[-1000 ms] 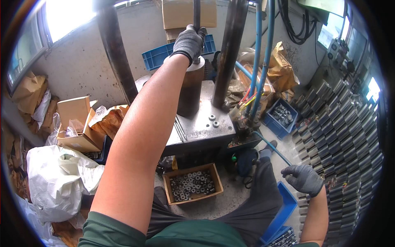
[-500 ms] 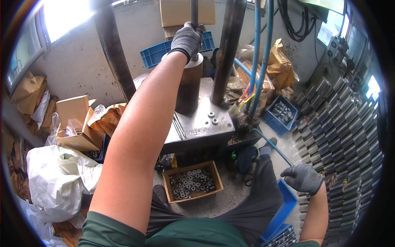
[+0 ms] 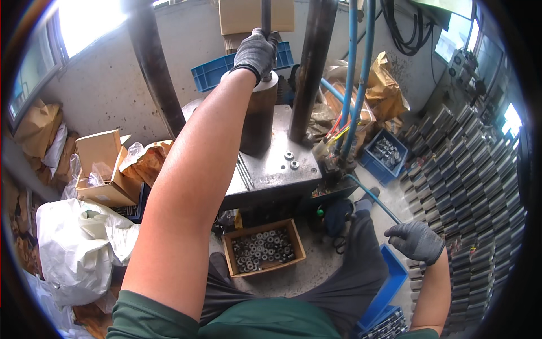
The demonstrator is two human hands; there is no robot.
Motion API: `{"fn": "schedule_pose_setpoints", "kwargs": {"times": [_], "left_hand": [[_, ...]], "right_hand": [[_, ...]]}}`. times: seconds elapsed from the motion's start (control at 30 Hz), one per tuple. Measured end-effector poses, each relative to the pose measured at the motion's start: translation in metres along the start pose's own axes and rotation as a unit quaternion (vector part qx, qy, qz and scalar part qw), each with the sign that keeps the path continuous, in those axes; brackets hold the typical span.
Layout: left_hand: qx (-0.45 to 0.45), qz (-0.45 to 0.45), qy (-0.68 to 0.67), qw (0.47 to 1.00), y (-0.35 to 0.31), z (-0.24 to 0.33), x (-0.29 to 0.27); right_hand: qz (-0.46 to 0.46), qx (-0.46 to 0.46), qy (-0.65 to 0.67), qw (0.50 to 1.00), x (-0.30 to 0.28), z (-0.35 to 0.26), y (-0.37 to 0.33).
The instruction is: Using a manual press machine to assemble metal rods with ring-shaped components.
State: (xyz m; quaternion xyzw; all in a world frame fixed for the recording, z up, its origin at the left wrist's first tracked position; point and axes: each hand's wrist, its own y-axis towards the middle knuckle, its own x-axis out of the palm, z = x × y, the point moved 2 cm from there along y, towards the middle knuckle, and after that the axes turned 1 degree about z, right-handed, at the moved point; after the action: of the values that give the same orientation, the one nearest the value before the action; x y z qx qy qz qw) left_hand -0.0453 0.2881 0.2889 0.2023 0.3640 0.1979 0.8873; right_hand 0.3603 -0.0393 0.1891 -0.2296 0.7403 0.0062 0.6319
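My left hand [image 3: 256, 53], in a grey glove, is wrapped round a dark upright metal rod [image 3: 266, 16], just above a thick metal cylinder [image 3: 259, 124]. The cylinder stands on the steel plate [image 3: 276, 178] of a press. My fingers and forearm hide part of the rod and the cylinder's top. On the right, my gloved right hand [image 3: 419, 242] is closed round the end of a slim blue lever [image 3: 372, 198]. Two small metal rings [image 3: 289, 155] lie on the plate, with several thin rods [image 3: 244, 172] left of them.
Dark press columns [image 3: 310, 73] flank the cylinder. A wooden box of metal rings [image 3: 228, 254] sits on the floor between my feet. Blue hoses [image 3: 350, 68] hang at the right, near a blue crate of parts [image 3: 389, 175]. Stacked metal tubes [image 3: 468, 209] line the right side.
Almost nothing differs. Both hands keep their grips on the rod and the lever; the view has shifted very slightly.
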Motion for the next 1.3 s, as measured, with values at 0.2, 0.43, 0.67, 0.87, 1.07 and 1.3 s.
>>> {"fn": "schedule_pose_setpoints", "kwargs": {"times": [0.2, 0.43, 0.67, 0.87, 1.07, 1.3], "left_hand": [[0.018, 0.019, -0.015, 1.000, 0.005, -0.008, 0.001], [0.010, 0.009, -0.002, 1.000, -0.002, -0.004, -0.003], [0.004, 0.007, -0.003, 1.000, 0.002, -0.004, 0.001], [0.009, 0.009, -0.025, 1.000, 0.008, -0.009, 0.006], [0.034, 0.037, -0.095, 0.994, 0.004, -0.023, 0.014], [0.213, 0.068, -0.175, 0.959, -0.052, -0.030, 0.019]], "right_hand": [[-0.003, -0.002, -0.010, 1.000, 0.005, 0.001, -0.002], [0.246, 0.004, 0.132, 0.960, -0.019, 0.011, 0.011], [0.593, -0.061, 0.063, 0.800, -0.106, 0.031, 0.093], [0.568, 0.000, 0.003, 0.823, -0.156, 0.030, 0.137], [0.548, 0.088, 0.030, 0.832, -0.165, 0.043, 0.150], [0.545, 0.133, -0.008, 0.828, -0.151, 0.053, 0.127]]}}
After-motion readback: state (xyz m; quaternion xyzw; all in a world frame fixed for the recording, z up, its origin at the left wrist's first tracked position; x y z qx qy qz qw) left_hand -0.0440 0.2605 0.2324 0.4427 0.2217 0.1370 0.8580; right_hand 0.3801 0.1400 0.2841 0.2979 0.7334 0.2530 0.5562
